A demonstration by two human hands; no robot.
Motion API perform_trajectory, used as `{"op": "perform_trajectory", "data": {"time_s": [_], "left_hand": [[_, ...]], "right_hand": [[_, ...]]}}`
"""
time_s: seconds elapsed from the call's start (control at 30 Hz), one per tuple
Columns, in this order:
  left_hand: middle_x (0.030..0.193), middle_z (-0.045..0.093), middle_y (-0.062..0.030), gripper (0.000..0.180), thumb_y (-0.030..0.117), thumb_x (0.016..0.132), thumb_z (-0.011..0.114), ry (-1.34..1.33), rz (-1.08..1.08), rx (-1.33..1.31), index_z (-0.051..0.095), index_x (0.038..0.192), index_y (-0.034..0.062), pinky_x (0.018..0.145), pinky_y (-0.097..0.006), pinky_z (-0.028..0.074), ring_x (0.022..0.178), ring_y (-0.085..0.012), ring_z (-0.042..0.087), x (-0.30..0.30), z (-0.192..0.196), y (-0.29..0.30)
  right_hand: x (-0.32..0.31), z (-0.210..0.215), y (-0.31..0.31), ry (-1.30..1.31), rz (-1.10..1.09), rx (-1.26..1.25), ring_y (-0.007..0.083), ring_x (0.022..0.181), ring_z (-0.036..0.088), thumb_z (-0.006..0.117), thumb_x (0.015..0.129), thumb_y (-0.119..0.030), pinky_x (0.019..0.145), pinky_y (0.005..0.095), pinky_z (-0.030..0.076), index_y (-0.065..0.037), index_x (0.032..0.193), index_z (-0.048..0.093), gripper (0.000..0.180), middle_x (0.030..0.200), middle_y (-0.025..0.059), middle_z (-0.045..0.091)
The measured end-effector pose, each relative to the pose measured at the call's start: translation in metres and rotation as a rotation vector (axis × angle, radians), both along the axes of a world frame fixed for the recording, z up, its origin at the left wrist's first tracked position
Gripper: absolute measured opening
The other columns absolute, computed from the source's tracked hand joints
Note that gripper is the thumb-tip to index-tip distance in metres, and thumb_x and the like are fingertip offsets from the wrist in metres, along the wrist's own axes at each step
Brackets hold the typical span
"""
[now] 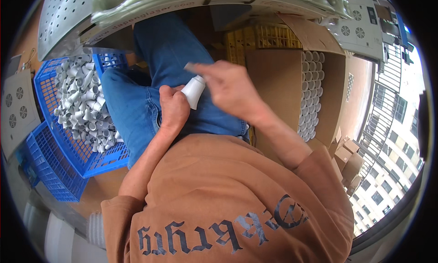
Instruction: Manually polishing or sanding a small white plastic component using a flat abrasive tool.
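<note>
My left hand rests on my lap in blue jeans and grips a white tapered plastic tube by its lower end. My right hand hovers just above and to the right of the tube, blurred by motion. Its fingertips pinch a small thin grey strip over the tube's top. Whether the strip touches the tube is unclear.
A blue plastic crate at my left holds a heap of several white tubes; a second blue crate lies beside it. At my right an open cardboard box holds white tubes packed in rows. A yellow crate and a perforated metal panel lie ahead.
</note>
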State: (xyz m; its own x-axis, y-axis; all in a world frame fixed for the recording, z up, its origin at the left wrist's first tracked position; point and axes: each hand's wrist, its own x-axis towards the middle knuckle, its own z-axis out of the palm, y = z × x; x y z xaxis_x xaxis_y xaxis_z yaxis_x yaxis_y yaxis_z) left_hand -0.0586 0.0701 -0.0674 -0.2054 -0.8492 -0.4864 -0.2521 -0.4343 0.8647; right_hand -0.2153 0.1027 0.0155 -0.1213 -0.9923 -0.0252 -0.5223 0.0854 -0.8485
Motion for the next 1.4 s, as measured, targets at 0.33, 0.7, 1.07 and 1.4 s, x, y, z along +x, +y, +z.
{"op": "perform_trajectory", "data": {"time_s": [0.33,0.7,1.07,1.4], "left_hand": [[0.081,0.053,-0.0168,0.011,-0.001,0.077,0.04,-0.048,0.197,0.19,0.044,0.084,-0.0077,0.072,-0.036,0.047,0.078,-0.0215,0.053,0.002,0.005,-0.006],[0.082,0.045,-0.012,0.012,-0.002,0.076,0.04,0.086,0.229,0.331,0.04,0.088,-0.0037,0.071,-0.036,0.045,0.079,-0.0181,0.045,0.005,0.001,-0.009],[0.066,0.063,-0.0206,0.038,0.003,0.072,0.031,0.128,0.013,0.261,0.066,0.074,-0.0146,0.063,-0.034,0.051,0.062,-0.0261,0.062,0.005,0.013,-0.012],[0.067,0.065,-0.0194,0.033,0.001,0.078,0.038,0.133,-0.057,0.22,0.067,0.08,-0.0149,0.061,-0.033,0.05,0.062,-0.0218,0.062,0.007,0.02,-0.013]], "right_hand": [[0.025,-0.028,0.041,0.069,0.046,-0.1,0.0268,0.059,0.056,0.056,0.079,0.009,0.052,0.0338,0.046,-0.009,0.115,0.067,0.041,0.076,0.0103,0.054],[0.023,-0.025,0.031,0.123,0.036,-0.157,0.0277,0.059,0.057,0.055,0.077,0.006,0.05,0.0363,0.047,-0.009,0.117,0.064,0.044,0.076,0.0107,0.054],[-0.011,-0.012,0.013,-0.483,-0.247,0.163,0.0052,0.059,0.046,0.05,0.097,-0.009,0.051,0.022,0.04,-0.001,0.118,0.06,0.026,0.079,0.0036,0.063],[0.01,-0.022,0.034,-0.727,-0.244,0.393,0.0037,0.053,0.042,0.049,0.098,-0.01,0.049,0.0199,0.037,-0.004,0.124,0.059,0.028,0.076,0.0035,0.062]]}}
